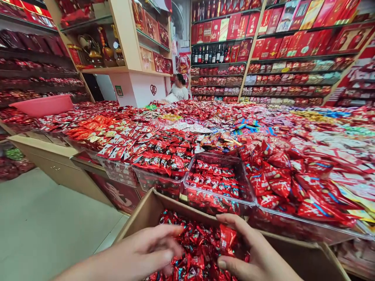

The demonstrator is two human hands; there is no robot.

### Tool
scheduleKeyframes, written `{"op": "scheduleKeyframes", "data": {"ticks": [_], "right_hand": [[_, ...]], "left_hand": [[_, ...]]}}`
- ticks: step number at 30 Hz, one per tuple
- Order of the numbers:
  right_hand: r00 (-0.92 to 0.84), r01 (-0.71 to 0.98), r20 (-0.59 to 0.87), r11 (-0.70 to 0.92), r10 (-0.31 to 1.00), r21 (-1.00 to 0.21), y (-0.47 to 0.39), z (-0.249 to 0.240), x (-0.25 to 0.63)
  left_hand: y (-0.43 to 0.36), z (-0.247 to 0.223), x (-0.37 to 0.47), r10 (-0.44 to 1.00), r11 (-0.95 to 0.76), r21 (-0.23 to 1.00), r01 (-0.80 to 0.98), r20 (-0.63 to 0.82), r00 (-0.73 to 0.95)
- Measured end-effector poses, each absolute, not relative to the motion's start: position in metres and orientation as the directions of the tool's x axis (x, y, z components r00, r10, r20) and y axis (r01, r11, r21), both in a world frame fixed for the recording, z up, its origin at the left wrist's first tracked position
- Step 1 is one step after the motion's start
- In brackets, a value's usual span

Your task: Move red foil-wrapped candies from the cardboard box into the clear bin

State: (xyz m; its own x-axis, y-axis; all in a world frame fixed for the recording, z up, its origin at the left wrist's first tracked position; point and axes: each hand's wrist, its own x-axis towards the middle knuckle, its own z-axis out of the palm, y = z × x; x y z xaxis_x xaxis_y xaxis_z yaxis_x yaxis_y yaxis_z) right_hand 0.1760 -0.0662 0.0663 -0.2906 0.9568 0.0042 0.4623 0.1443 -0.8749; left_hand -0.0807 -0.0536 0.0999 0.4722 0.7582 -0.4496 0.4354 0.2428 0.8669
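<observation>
An open cardboard box [152, 203] stands in front of me, holding many small red-wrapped candies [195, 261] with dark and blue print. Over its left part is my left hand [146, 248], blurred by motion, its index finger stretched out and its thumb apart, with nothing visible in it. My right hand [252, 248] is over the right part of the box, thumb and fingers curved around a bright red candy packet [227, 239]. Just beyond the box, a clear plastic bin [222, 199] contains similar red candies in rows, lower than its rim.
More clear bins [158, 181] heaped with wrapped sweets spread across the wide counter. A pink tray [43, 105] rests on the left heap. A person [179, 89] is behind the counter. Shelves [252, 37] with bottles and red boxes line the back; pale floor [43, 218] shows at left.
</observation>
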Motion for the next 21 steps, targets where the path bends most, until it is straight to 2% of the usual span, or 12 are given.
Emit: {"op": "scheduleKeyframes", "data": {"ticks": [5,7,9,11,13,16,19,21], "right_hand": [[-0.248,0.39,0.096,0.19,0.964,-0.901,-0.058,0.059,0.162],[-0.201,0.275,0.107,0.161,0.974,-0.948,-0.055,0.055,0.162],[-0.15,0.052,0.084,0.093,0.985,-0.994,-0.051,0.056,0.166],[-0.109,-0.144,0.016,0.0,0.994,-0.99,-0.048,0.059,0.171],[-0.088,-0.234,-0.05,-0.069,0.995,-0.97,-0.045,0.061,0.174],[-0.11,-0.197,-0.043,-0.064,0.993,-0.978,-0.044,0.056,0.17],[-0.053,0.037,0.115,0.117,0.992,-0.992,-0.048,0.045,0.162],[-0.02,0.128,0.187,0.188,0.982,-0.974,-0.051,0.041,0.158]], "left_hand": [[-0.018,0.083,0.004,0.609,0.242,0.967,0.078,-0.214,0.764],[-0.011,0.077,0.02,0.648,0.251,0.967,-0.034,-0.142,0.748],[-0.005,0.072,0.025,0.729,0.275,0.958,-0.085,-0.15,0.668],[-0.002,0.069,0.022,0.786,0.303,0.946,-0.111,-0.183,0.59],[0.0,0.067,0.019,0.794,0.298,0.948,-0.11,-0.183,0.58],[0.001,0.064,0.018,0.807,0.137,0.99,-0.04,-0.088,0.584],[0.002,0.063,0.019,0.828,-0.096,0.995,0.037,0.059,0.558],[0.003,0.061,0.016,0.799,-0.247,0.967,0.06,0.168,0.577]]}}
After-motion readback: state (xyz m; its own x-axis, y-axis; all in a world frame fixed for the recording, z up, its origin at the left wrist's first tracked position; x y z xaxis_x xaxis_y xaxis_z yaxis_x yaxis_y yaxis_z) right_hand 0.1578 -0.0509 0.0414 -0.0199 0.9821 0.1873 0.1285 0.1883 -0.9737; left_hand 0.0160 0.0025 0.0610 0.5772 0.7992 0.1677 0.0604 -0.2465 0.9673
